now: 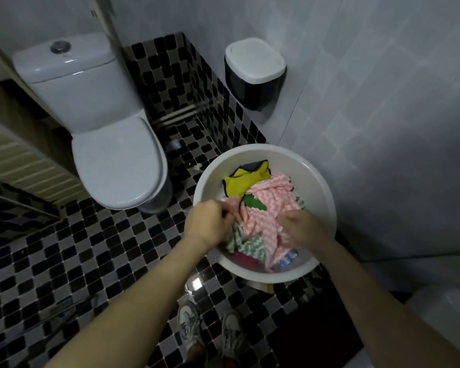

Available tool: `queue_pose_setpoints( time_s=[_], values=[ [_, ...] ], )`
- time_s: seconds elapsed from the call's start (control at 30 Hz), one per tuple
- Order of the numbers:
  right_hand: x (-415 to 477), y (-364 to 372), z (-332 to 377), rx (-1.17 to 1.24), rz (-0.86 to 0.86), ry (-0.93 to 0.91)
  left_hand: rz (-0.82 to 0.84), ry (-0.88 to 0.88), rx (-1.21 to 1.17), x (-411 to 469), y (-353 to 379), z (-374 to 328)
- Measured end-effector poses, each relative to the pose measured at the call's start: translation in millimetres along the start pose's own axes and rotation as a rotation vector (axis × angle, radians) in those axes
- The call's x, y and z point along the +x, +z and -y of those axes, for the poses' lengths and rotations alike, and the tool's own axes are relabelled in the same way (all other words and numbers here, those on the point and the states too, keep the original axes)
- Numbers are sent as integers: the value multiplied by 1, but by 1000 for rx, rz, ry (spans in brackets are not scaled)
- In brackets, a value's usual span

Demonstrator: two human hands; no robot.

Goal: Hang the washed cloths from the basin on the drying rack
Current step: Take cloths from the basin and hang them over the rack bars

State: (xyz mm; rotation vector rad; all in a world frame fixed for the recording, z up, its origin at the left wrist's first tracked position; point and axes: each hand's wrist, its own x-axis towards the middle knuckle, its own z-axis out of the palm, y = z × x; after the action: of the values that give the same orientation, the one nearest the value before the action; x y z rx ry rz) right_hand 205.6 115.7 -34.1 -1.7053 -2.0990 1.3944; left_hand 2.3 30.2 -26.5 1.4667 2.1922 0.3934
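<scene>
On the chequered floor, by the wall: basin (pixel 311 179); holds the heaped wet cloths
Pink cloth (pixel 266 209): top of heap, over yellow cloth (pixel 246 183) and green-patterned cloth (pixel 247 244); hence likely first out
Left hand (pixel 206 221): fingers curled, pinching its left edge
Right hand (pixel 302 225): clenched on its right side; probably to spread it for lifting
Drying rack: not in view
Nearby: toilet (pixel 117 160); lidded bin (pixel 254 73)

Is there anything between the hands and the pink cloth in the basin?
Nothing visible. The left hand and right hand both grip the pink cloth, which lies on top of the pile in the basin. The drying rack is not in view.
</scene>
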Motion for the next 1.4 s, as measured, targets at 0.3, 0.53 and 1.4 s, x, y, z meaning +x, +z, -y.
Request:
queue_pose_setpoints(
  time_s=[0.3, 0.53, 1.4],
  values=[
    [-12, -35, 32, 268, -346, -91, -164, -236, -884, 11, -12, -8],
    [-21, -19, 57, 160, 148, -98, 10, -350, -1331, 2, -17, -25],
    [-25, -53, 31, -53, -233, -291, 65, -77, -930, -7, -5, -40]
  ],
)
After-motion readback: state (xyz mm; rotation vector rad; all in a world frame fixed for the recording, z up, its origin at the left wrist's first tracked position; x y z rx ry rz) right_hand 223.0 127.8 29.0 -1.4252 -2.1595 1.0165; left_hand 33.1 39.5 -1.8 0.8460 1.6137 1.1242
